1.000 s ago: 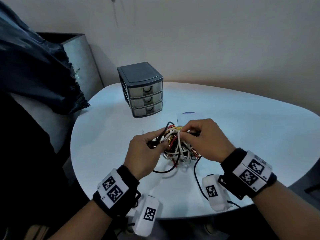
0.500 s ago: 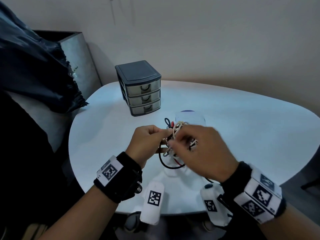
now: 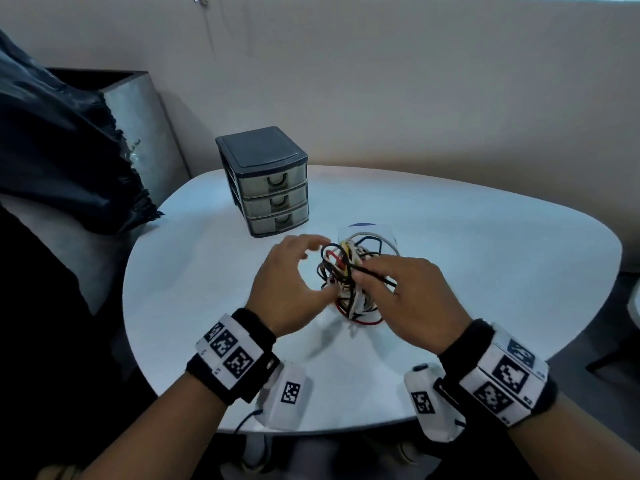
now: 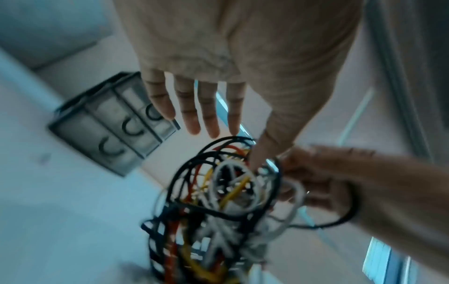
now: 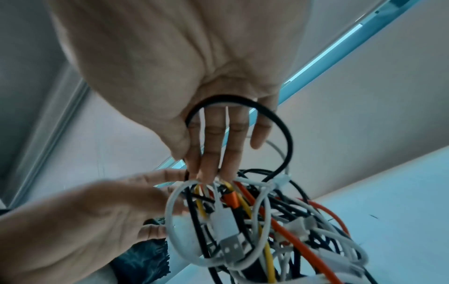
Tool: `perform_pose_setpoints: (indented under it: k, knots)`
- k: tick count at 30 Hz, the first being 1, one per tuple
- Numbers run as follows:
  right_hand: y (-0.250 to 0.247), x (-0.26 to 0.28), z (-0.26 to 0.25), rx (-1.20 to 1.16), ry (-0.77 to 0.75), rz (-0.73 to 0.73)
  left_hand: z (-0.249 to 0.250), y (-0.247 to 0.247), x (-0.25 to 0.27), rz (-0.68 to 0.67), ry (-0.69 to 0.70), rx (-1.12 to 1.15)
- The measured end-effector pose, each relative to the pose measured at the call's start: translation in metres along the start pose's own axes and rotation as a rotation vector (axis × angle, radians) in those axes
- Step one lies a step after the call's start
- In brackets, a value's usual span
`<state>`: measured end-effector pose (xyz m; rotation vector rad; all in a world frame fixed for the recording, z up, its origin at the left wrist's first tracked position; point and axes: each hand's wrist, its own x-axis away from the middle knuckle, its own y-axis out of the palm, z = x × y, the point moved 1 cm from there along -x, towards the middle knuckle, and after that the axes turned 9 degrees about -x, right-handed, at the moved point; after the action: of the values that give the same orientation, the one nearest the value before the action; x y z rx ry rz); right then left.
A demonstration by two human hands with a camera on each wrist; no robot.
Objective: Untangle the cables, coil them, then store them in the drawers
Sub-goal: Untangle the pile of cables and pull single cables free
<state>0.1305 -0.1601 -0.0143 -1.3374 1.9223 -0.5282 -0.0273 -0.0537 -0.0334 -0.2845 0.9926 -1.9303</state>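
Item: cable tangle [image 3: 349, 275], mixed black, white, red and yellow, lifted just above the worktop [image 3: 485, 258].
Right hand [image 3: 408, 299] pinches a black cable; left hand [image 3: 284, 289] spread, fingers straight. Clump stands roughly upright. Advice: trace one plug, feed loops out slowly. Three-drawer unit [image 3: 266, 188] stands closed.

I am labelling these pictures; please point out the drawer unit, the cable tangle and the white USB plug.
drawer unit [image 3: 273, 201]: head view, middle drawer front.
cable tangle [image 3: 346, 271]: head view, centre of bundle.
white USB plug [image 5: 232, 248]: right wrist view, metal end.
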Motion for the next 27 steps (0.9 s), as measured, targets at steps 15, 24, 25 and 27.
perform_pose_setpoints:
  k: [15, 24, 25, 27]
  knots:
    - [-0.044, 0.024, -0.034, -0.545, 0.206, -0.211, -0.004, -0.014, -0.005, -0.117, -0.178, 0.119]
    - [-0.007, 0.050, -0.042, -0.259, 0.225, -0.043, 0.021, -0.023, 0.029, -0.211, -0.113, -0.177]
    - [-0.009, 0.055, -0.041, -0.273, 0.214, -0.021, 0.018, -0.025, 0.031, -0.215, -0.141, -0.167]
    - [-0.014, 0.069, -0.040, -0.379, 0.209, 0.017, 0.013, -0.029, 0.038, -0.228, -0.197, -0.104]
